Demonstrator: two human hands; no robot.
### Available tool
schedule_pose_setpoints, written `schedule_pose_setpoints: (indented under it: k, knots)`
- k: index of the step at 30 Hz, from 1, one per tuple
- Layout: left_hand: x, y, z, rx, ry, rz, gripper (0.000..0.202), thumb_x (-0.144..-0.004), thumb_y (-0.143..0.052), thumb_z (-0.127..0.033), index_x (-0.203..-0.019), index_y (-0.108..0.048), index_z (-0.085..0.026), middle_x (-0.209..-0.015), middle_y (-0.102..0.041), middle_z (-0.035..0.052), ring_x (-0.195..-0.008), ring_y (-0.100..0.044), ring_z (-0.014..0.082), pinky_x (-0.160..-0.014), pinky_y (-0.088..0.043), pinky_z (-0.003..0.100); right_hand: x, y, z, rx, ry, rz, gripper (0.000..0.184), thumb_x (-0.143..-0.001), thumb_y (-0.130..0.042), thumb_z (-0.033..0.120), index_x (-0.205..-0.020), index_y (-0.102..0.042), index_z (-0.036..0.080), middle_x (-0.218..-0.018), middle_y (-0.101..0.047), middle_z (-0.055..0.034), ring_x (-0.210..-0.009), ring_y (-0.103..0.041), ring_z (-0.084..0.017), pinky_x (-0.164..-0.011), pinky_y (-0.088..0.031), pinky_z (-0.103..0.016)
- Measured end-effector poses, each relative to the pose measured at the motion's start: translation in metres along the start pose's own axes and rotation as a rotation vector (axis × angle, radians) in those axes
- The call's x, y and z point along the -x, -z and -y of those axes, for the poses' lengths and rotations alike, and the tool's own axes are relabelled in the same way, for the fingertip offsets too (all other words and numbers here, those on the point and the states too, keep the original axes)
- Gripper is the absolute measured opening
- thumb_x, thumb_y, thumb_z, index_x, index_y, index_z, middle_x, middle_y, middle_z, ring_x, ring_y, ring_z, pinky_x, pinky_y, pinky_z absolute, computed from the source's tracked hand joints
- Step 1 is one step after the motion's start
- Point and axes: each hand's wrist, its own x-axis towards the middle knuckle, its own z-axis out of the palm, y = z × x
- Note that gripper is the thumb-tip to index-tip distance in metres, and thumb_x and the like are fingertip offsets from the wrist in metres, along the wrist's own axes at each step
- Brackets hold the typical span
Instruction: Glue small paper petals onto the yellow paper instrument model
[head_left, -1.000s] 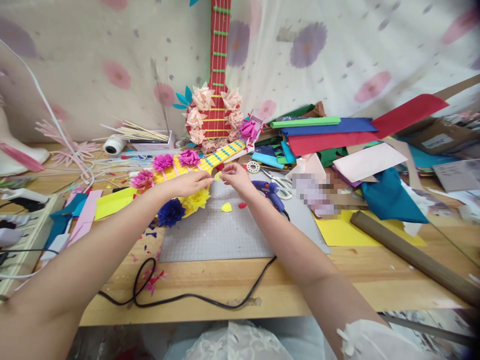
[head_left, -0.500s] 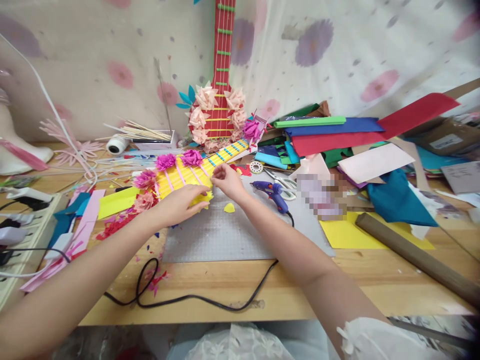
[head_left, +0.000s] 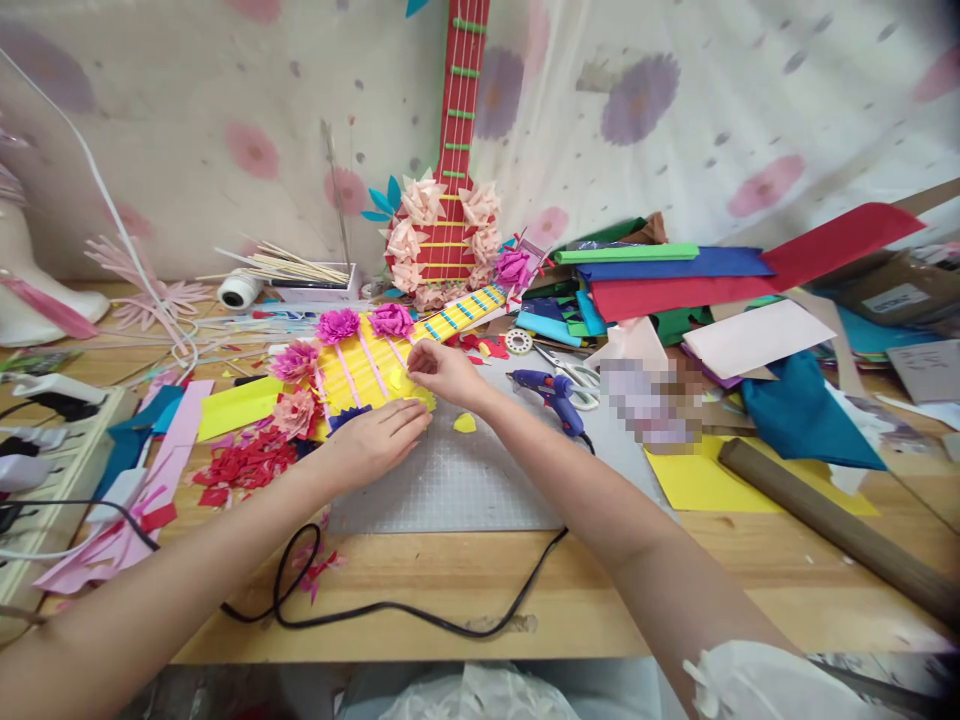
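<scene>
A yellow paper guitar (head_left: 352, 370) trimmed with pink paper flowers and pale pink strings lies aslant on the bench. My left hand (head_left: 386, 435) rests along its lower edge, fingers stretched out beside a yellow paper flower (head_left: 421, 396); its thumb is hidden. My right hand (head_left: 446, 372) is pinched just above that flower, at a yellow paper petal (head_left: 400, 382) by its fingertips. How far the fingers cover the petal is hard to see. Another loose yellow petal (head_left: 465, 423) lies on the grey cutting mat (head_left: 480, 490).
A blue glue gun (head_left: 551, 392) lies right of my right hand, its black cord (head_left: 390, 605) looping across the front. Scissors (head_left: 577, 378), coloured paper sheets (head_left: 675, 285) and a brown roll (head_left: 825, 520) are to the right. A red paper guitar (head_left: 444, 235) stands behind.
My left hand has moved lower along the guitar's edge and its fingers lie flatter. My right hand has shifted slightly left and down towards the yellow flower. The view has shifted slightly.
</scene>
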Motion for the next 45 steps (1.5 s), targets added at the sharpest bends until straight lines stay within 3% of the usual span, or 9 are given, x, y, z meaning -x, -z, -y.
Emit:
schedule_pose_setpoints:
  k: [4, 10, 14, 19, 24, 35, 45]
  knots:
    - [0.0012, -0.002, 0.0006, 0.006, 0.006, -0.011, 0.032, -0.085, -0.043, -0.016, -0.113, -0.059, -0.015, -0.113, -0.064, 0.0118, -0.109, -0.058, 0.0211, -0.096, -0.048, 0.037, 0.0001, -0.0032, -0.0025, 0.05, 0.005, 0.037, 0.01, -0.072, -0.055, 0.015, -0.079, -0.05, 0.019, -0.075, -0.059, 0.0028, -0.071, -0.058, -0.009, -0.07, -0.046, -0.023]
    - [-0.0009, -0.0013, 0.0011, -0.07, -0.055, -0.042, 0.03, -0.084, -0.044, -0.014, -0.109, -0.061, -0.012, -0.11, -0.066, 0.0123, -0.106, -0.06, 0.021, -0.093, -0.05, 0.035, 0.0014, -0.0037, -0.0007, 0.097, -0.031, -0.044, 0.012, -0.069, -0.054, 0.011, -0.076, -0.049, 0.019, -0.073, -0.059, 0.0033, -0.067, -0.057, -0.008, -0.066, -0.045, -0.022]
    - [-0.0028, 0.0004, 0.001, -0.05, -0.043, -0.021, 0.031, -0.085, -0.041, -0.015, -0.109, -0.061, -0.014, -0.11, -0.065, 0.0115, -0.105, -0.06, 0.0198, -0.093, -0.05, 0.035, 0.004, -0.0023, 0.0018, 0.13, -0.053, -0.031, 0.01, -0.069, -0.054, 0.012, -0.075, -0.049, 0.019, -0.072, -0.059, 0.0034, -0.067, -0.057, -0.008, -0.066, -0.045, -0.022]
    - [-0.0042, 0.0014, 0.0011, 0.014, 0.001, 0.014, 0.031, -0.085, -0.041, -0.015, -0.108, -0.062, -0.016, -0.111, -0.066, 0.0105, -0.106, -0.06, 0.0192, -0.093, -0.05, 0.036, 0.0056, -0.0037, 0.0021, 0.139, 0.0, -0.008, 0.01, -0.07, -0.053, 0.012, -0.077, -0.05, 0.019, -0.074, -0.06, 0.0031, -0.07, -0.058, -0.009, -0.069, -0.045, -0.022]
    - [-0.0039, 0.0014, 0.0024, -0.018, -0.016, 0.0, 0.03, -0.085, -0.042, -0.015, -0.106, -0.063, -0.015, -0.109, -0.066, 0.0104, -0.103, -0.061, 0.0197, -0.092, -0.051, 0.035, 0.0044, -0.005, 0.0007, 0.133, 0.012, -0.069, 0.011, -0.071, -0.052, 0.011, -0.077, -0.05, 0.02, -0.076, -0.06, 0.0032, -0.07, -0.059, -0.008, -0.069, -0.045, -0.021]
    - [-0.004, 0.002, 0.0017, -0.036, -0.02, 0.016, 0.03, -0.085, -0.041, -0.014, -0.104, -0.064, -0.015, -0.109, -0.067, 0.0097, -0.104, -0.061, 0.0189, -0.092, -0.051, 0.033, 0.0089, -0.0027, 0.003, 0.163, 0.03, 0.045, 0.009, -0.068, -0.052, 0.013, -0.075, -0.05, 0.019, -0.071, -0.058, 0.0031, -0.066, -0.056, -0.009, -0.065, -0.043, -0.022]
    - [-0.0045, -0.0001, 0.0046, -0.136, -0.126, -0.106, 0.026, -0.083, -0.044, -0.012, -0.101, -0.063, -0.013, -0.103, -0.069, 0.0089, -0.096, -0.064, 0.0187, -0.086, -0.053, 0.031, 0.0067, 0.0027, 0.0023, -0.036, 0.019, 0.171, 0.021, -0.065, -0.048, 0.008, -0.083, -0.046, 0.019, -0.082, -0.058, 0.0008, -0.074, -0.058, -0.01, -0.07, -0.047, -0.025]
